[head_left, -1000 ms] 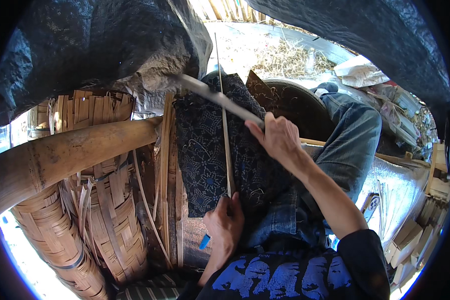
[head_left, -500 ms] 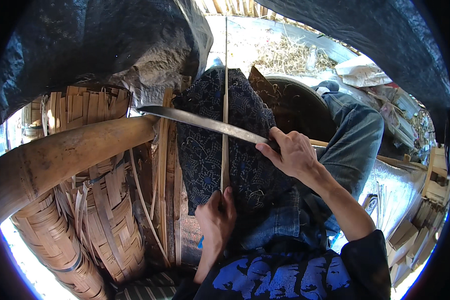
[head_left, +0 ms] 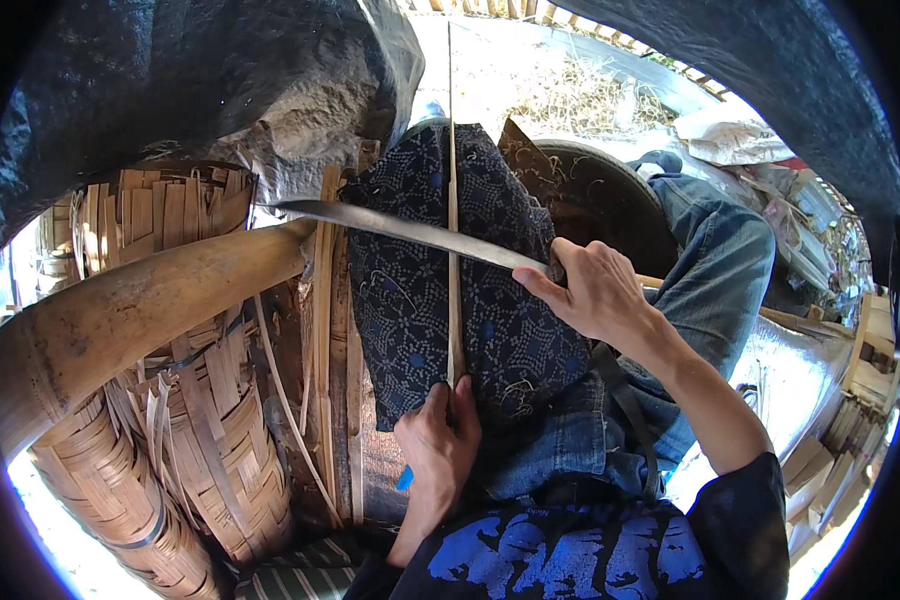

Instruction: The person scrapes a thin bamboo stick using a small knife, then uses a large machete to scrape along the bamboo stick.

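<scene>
My left hand (head_left: 438,440) pinches the near end of a long, thin bamboo strip (head_left: 454,325), which runs straight away from me over my lap. In my right hand (head_left: 602,292) is the handle of a machete-like knife (head_left: 405,228), its long, slightly curved blade pointing left. The blade crosses the strip near its middle; whether the edge bites into it I cannot tell. Under both lies a dark blue patterned cloth (head_left: 395,310) spread over my legs, with a few thin shavings on it.
A thick bamboo pole (head_left: 160,295) juts in from the left above woven bamboo baskets (head_left: 220,450). Upright bamboo slats (head_left: 326,300) stand beside the cloth. Beyond my knee is a dark round tub (head_left: 610,205). Black plastic sheeting (head_left: 220,80) hangs overhead; straw (head_left: 590,95) lies farther out.
My right hand and the knife have shifted slightly up in the picture, the hand also rightward. My left hand keeps its pinch on the strip. The whole view has moved a little.
</scene>
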{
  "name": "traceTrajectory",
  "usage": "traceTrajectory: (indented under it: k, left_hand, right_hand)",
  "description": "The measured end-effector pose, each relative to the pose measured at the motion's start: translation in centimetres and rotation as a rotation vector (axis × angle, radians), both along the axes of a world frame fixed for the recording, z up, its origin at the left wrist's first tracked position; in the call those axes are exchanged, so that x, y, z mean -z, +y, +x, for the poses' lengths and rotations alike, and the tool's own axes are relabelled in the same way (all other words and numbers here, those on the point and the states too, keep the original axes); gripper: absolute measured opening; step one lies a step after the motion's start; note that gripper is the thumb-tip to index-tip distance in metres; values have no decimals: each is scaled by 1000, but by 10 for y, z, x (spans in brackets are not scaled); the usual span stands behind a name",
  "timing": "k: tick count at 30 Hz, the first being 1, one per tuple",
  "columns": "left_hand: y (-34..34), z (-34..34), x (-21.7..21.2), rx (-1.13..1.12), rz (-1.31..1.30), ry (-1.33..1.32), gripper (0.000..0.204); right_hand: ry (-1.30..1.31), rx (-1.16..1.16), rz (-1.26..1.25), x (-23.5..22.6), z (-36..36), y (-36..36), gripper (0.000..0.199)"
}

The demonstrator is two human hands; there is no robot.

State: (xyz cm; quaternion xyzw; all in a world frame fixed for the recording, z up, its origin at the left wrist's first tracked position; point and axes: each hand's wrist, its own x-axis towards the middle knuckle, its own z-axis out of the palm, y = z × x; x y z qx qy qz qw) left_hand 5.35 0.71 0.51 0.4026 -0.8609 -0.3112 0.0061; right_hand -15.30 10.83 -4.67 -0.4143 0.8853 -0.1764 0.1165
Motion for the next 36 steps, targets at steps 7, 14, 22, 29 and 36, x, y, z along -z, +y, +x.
traceTrajectory:
  k: [7,14,22,29,36]
  left_hand:
    - [-1,-3,-5,-9,42,-7,39]
    - [-2,-1,-4,7,36,-34,36]
    - [4,1,-3,34,-14,3,36]
    - [14,3,-5,-39,7,-2,38]
    - [9,8,-11,-140,198,7,42]
  right_hand:
    - [-239,-65,13,2,-12,3,64]
    - [-200,-13,-14,-1,0,0,66]
    - [14,49,-35,12,6,-6,68]
    - [51,52,-165,21,-2,-23,60]
    - [-286,180,24,3,-41,-40,66]
